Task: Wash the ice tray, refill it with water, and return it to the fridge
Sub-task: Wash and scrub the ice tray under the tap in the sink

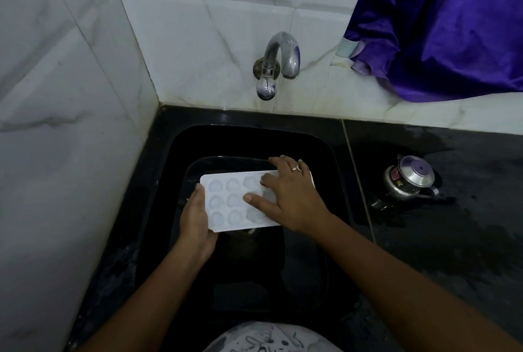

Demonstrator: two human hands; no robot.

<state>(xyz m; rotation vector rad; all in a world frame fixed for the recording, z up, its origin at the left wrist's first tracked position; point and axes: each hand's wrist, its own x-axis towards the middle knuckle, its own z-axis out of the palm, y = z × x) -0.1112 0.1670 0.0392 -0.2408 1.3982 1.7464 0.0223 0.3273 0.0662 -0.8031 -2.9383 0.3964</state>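
Note:
A white ice tray (230, 201) with heart-shaped cells is held level over the black sink (169, 159). My left hand (196, 218) grips its left short edge, thumb on top and fingers hidden underneath. My right hand (285, 196) lies spread over the tray's right half, with straight fingers pressing on the cells and a ring on one finger. The right end of the tray is hidden under that hand. A steel tap (278, 61) juts from the tiled wall above the sink; no water runs from it.
White tiled walls close the sink in at the left and back. A small steel pot (409, 179) with a lid stands on the wet black counter (452, 238) to the right. A purple cloth (441, 26) hangs at the upper right.

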